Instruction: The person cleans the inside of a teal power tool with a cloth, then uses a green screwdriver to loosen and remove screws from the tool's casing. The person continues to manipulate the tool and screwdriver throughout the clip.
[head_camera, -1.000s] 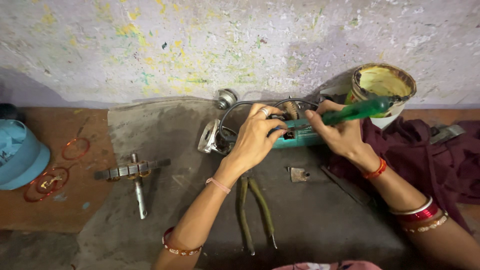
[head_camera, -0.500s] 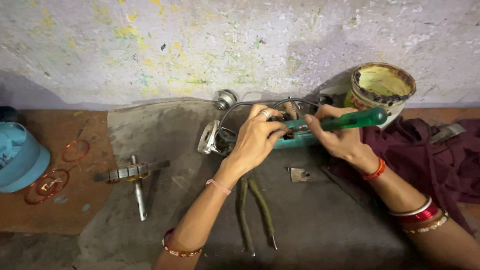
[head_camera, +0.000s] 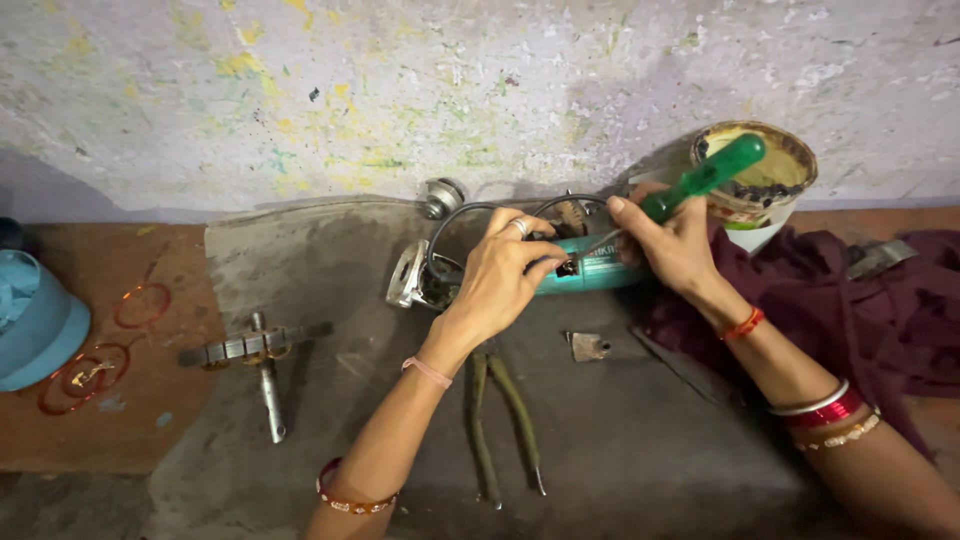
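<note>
A teal angle grinder lies on a grey mat near the wall, its metal head pointing left and a black cable looping above it. My left hand grips the grinder's body from above. My right hand holds a green-handled screwdriver, with the shaft angled down to the grinder's casing beside my left fingers. The tip is hidden between the hands.
Pliers with dark handles lie below my left wrist. A small metal plate sits on the mat. A cross-shaped metal puller lies left. A round tin, dark cloth, a blue container and copper wire coils surround the mat.
The screwdriver handle has tipped upward to a steeper angle, and my right hand has shifted slightly. My left hand stays on the grinder.
</note>
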